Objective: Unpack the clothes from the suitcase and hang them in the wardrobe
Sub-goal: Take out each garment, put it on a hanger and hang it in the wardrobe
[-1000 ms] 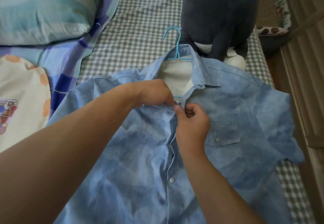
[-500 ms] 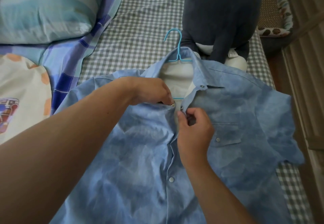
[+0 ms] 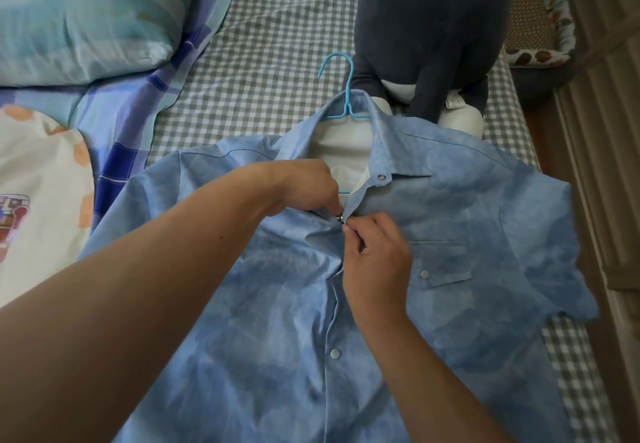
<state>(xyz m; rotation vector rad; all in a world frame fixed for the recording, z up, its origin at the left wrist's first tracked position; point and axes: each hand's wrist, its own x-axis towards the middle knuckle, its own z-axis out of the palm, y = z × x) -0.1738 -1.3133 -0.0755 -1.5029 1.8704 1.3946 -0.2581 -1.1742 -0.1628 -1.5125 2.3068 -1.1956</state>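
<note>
Both hands pinch the placket at frame centre: the left hand (image 3: 311, 188) grips the stud edge, the right hand (image 3: 375, 252) the overlapping edge, at 1 metal snap (image 3: 340, 217). The blue short-sleeved shirt (image 3: 467, 234) lies flat on the bed (image 3: 263, 61), already mounted on a blue hanger (image 3: 346, 96). Align both snap halves squarely, then press firmly; avoid trapping loose fabric.
</note>
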